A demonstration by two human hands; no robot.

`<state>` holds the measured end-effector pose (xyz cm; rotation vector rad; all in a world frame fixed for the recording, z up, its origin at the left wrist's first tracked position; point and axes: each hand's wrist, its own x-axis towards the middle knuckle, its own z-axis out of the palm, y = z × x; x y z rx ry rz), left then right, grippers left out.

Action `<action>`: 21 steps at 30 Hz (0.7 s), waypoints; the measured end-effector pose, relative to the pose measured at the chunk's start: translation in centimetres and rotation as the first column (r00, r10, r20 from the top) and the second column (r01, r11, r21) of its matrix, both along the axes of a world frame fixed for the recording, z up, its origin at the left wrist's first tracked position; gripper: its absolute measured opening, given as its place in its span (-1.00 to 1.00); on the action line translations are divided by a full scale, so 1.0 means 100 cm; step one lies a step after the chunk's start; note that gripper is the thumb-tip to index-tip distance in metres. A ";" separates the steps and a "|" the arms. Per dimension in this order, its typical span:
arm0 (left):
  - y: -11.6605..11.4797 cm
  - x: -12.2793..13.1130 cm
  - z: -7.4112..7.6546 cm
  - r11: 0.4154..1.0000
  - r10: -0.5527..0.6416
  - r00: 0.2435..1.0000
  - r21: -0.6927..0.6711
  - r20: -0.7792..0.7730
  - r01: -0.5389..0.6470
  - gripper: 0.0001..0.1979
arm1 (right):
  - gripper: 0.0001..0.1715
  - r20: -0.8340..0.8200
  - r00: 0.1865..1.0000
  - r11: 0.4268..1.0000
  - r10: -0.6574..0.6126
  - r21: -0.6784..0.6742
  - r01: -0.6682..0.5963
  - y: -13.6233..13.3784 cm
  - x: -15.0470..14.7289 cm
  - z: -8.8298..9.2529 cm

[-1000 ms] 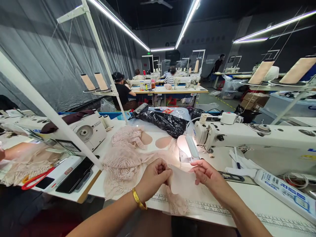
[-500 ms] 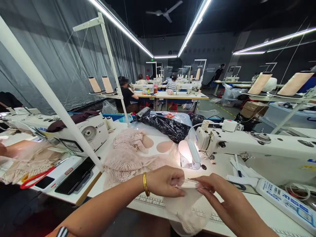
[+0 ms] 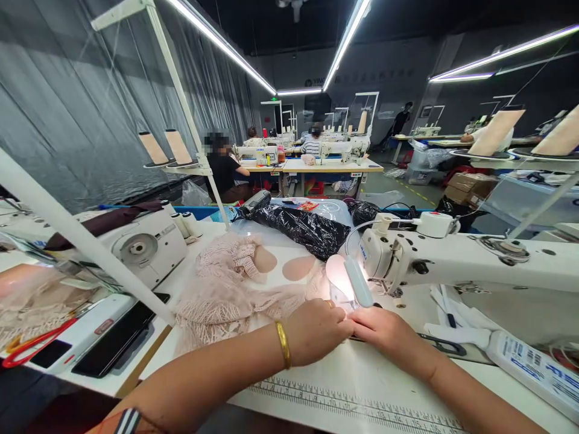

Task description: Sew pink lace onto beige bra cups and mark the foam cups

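My left hand, with a gold bangle at the wrist, is closed, its curled fingers at the lit needle area of the white sewing machine. Right beside it my right hand is closed too, its fingertips pressed together and meeting the left ones. The pale sheer fabric between them is mostly hidden under the fingers. A pale pink lace garment lies heaped on the table left of the machine head. Two beige oval pieces rest behind it.
A ruler strip runs along the table's front edge. To the right lies a white bottle with blue print. Behind the table is a black plastic bag. Red-handled scissors and a dark phone lie on the left.
Both hands have moved forward to the needle area with the sheer fabric, which hung over the table's front edge before. The ruler strip beneath is now uncovered. The view has shifted slightly.
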<state>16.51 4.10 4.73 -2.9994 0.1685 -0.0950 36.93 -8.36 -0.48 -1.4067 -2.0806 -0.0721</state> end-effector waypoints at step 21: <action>0.016 0.029 -0.042 0.998 0.007 0.983 -0.059 0.182 0.004 -0.89 | -0.60 0.119 0.992 0.993 -0.050 -0.098 0.061 -0.020 0.022 -0.005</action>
